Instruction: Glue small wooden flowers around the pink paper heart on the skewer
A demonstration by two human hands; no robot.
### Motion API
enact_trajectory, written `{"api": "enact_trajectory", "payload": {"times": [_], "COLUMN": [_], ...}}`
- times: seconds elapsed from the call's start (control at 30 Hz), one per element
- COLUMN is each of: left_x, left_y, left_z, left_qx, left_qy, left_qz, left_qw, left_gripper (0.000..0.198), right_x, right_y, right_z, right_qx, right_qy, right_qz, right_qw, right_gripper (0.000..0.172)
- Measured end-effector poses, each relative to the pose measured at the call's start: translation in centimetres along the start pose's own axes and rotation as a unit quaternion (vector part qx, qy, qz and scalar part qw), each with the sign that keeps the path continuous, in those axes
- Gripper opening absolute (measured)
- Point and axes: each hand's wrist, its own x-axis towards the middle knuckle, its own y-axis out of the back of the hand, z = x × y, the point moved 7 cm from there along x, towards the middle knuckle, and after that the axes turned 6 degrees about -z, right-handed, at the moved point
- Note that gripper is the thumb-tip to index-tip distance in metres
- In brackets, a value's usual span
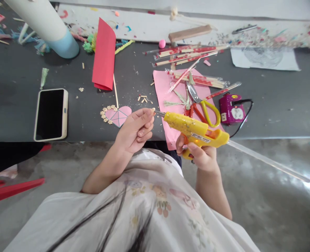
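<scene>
In the head view, the step in hand looks like putting glue on a small pale piece [153, 109], held over the near edge of the worktop [134, 70]. The left hand [137, 128] pinches it between thumb and index fingertip, the other fingers loosely curled. The right hand [201, 155] wraps the grip of a yellow glue gun [186, 124], whose metal nozzle [159, 113] points to nine o'clock, its tip right at the piece; whether they touch, or whether the trigger is pressed, I cannot tell. A clear glue stick [270, 161] runs out of the back toward four o'clock.

From the nozzle tip, a pink heart [122, 113] lies at nine o'clock, with small wooden flowers [104, 113] along its left edge. Wrapped sticks [186, 56] lie at one o'clock, and scissors [210, 113] at three, on a pink sheet [162, 94].

As I judge it, the next move calls for a still pinch, fingertips clear of the hot metal, and only a light squeeze of the trigger.
</scene>
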Motion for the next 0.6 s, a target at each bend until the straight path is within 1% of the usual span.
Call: {"api": "enact_trajectory", "payload": {"times": [0.17, 0.23, 0.47, 0.6], "left_x": [-0.06, -0.07, -0.14, -0.10], "left_y": [0.29, 0.27, 0.07, 0.08], "left_z": [-0.07, -0.05, 0.06, 0.04], "left_qx": [0.016, 0.020, 0.010, 0.004], "left_qy": [0.003, 0.005, 0.004, 0.002], "left_qz": [0.016, 0.019, 0.010, 0.008], "left_qw": [1.000, 1.000, 1.000, 1.000], "left_gripper": [0.035, 0.035, 0.034, 0.033], "right_x": [-0.02, 0.01, 0.01, -0.08], "right_y": [0.43, 0.45, 0.16, 0.09], "right_z": [0.37, 0.42, 0.18, 0.12], "right_qx": [-0.015, -0.016, -0.024, -0.017], "right_qy": [-0.018, -0.020, -0.035, -0.033], "right_qz": [0.013, 0.008, 0.003, 0.000], "right_qw": [1.000, 1.000, 0.999, 0.999], "right_gripper": [0.028, 0.028, 0.030, 0.027]}}
